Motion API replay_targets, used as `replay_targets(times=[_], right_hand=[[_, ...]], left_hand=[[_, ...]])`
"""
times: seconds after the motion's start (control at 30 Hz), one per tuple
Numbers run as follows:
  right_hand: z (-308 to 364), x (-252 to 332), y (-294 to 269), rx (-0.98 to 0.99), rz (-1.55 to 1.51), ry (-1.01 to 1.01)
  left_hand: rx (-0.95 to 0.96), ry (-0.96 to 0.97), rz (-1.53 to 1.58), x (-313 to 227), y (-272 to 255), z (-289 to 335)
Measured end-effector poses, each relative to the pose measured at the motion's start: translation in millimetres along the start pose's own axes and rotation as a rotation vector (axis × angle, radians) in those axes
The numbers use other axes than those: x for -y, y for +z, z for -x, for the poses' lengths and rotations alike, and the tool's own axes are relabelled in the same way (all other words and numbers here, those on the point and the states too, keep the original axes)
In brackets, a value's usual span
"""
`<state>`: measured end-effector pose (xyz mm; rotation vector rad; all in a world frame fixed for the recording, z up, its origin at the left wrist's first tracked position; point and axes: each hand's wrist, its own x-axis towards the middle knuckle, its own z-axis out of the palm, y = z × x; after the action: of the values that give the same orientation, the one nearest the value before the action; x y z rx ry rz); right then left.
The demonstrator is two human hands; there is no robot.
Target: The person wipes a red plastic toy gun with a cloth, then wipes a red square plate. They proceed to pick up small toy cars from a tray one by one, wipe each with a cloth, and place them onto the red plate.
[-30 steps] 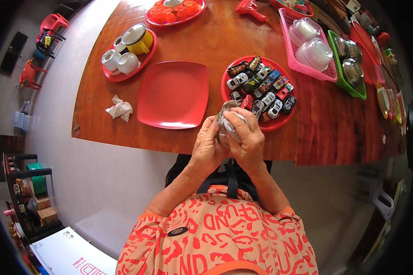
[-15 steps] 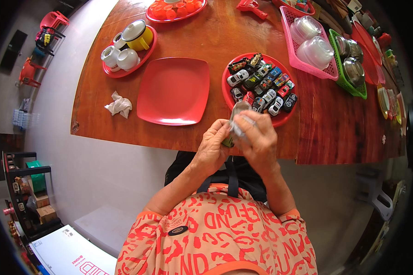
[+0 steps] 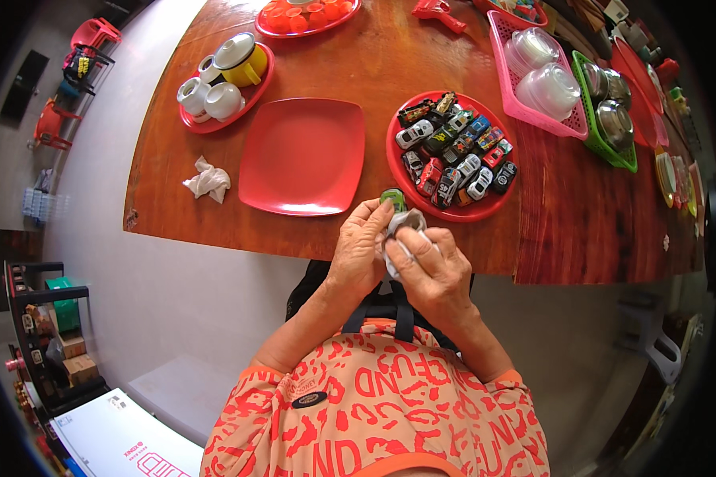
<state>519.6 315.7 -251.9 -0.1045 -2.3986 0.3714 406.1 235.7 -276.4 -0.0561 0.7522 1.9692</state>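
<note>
Between the fingers of my left hand (image 3: 360, 246) is a small green toy car (image 3: 392, 199), its far end showing past my fingertips. My right hand (image 3: 432, 270) grips a crumpled white cloth (image 3: 406, 225), pressed against the near part of the car. The cloth and my fingers hide the rest of the car. Just beyond my hands, to the right, stands a round red plate (image 3: 458, 213) filled with several toy cars (image 3: 459, 149). To the left of it lies a square red plate (image 3: 302, 159) with nothing on it.
On the wooden table (image 3: 358, 71), a crumpled tissue (image 3: 208, 180) lies at the left. Behind it, a red oval tray (image 3: 252, 102) carries white jars and a yellow mug (image 3: 243, 63). At the right stand a pink basket (image 3: 533, 119) with clear bowls and a green basket (image 3: 612, 157) with metal-lidded jars.
The cloth has moved down and toward me along the car, in my right hand. The car's green end now shows above my left fingertips, where cloth and fingers covered it.
</note>
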Motion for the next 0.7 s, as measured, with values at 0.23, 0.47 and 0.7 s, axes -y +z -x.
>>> replay_targets(times=[0.23,0.47,0.7], right_hand=[[8.2,0.2,-22.6,0.054,-0.190,0.195],[2.5,-3.9,16.6,-0.133,-0.002,0.098],[34.1,-15.6,20.4,-0.101,-0.083,0.248]], left_hand=[[-0.109,0.132,0.033,-3.9,-5.1,-6.5],[-0.055,0.022,0.062,2.5,-6.1,-4.5],[0.010,0.049,0.199,2.9,-21.9,-1.8]])
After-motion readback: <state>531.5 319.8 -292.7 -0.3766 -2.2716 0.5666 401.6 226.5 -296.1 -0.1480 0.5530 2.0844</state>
